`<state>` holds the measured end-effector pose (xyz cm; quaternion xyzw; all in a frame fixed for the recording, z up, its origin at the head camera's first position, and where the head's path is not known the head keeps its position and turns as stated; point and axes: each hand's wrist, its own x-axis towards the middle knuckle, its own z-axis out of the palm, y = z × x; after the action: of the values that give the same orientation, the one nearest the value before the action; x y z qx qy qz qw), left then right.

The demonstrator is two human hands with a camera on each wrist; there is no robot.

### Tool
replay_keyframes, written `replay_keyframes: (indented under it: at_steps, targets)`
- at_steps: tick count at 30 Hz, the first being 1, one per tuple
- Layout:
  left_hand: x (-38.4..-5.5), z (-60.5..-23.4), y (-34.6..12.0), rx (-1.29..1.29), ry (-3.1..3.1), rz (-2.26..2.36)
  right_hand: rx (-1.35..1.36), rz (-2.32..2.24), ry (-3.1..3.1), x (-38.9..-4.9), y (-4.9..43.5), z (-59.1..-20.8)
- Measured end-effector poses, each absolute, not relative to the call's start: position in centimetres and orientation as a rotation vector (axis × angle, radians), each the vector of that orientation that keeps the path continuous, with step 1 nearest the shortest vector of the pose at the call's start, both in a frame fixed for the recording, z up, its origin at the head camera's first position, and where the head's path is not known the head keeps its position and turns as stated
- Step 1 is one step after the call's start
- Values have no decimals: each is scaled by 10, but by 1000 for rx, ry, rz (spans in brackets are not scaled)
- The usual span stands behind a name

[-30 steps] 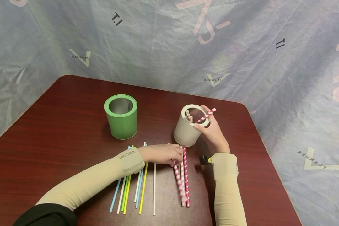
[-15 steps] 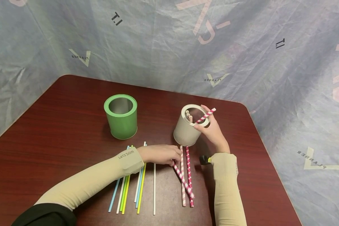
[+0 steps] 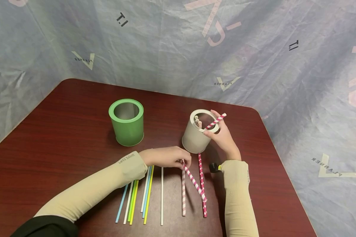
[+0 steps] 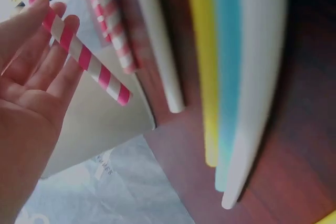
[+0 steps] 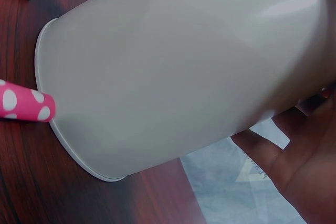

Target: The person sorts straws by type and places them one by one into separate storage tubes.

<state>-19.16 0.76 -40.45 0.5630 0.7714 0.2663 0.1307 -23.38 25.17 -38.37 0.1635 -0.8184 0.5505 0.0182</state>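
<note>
My left hand (image 3: 167, 156) pinches a pink-and-white striped paper straw (image 3: 193, 180) between thumb and fingers, above the table. The lower end of this straw crosses in front of a pink polka-dot straw (image 3: 200, 168). A pale pink striped straw (image 3: 183, 196) lies beneath the hand. My right hand (image 3: 225, 141) grips the rim of a beige can (image 3: 194, 138), thumb at the near side; in the right wrist view the can (image 5: 173, 77) hides part of that hand. A pink striped straw (image 3: 216, 121) leans out of the can, and several pale-ended straws (image 3: 197, 120) stand inside it.
A green can (image 3: 129, 131) stands to the left, no straws visible in its mouth. Several plain blue, white, green and yellow straws (image 3: 132, 204) lie in front of it, partly under the left forearm. One white straw (image 3: 162, 197) lies apart. A fabric backdrop (image 3: 166, 49) rises behind the table.
My left hand has lifted the striped straw and its lower end has swung to the right. The pale straw has shifted left, the dotted one right. My right hand stays on the can.
</note>
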Motion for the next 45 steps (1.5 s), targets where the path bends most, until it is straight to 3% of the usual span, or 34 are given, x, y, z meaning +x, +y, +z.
replay_keyframes:
  at_steps: [18, 45]
  targets:
    - [-193, -389, -2, 1567, 2162, 1094, 515, 1676, -2550, -234, 253, -385]
    - [-188, -359, -11, 1239, 2032, 1656, 517, 1660, -2553, -235, 254, -386]
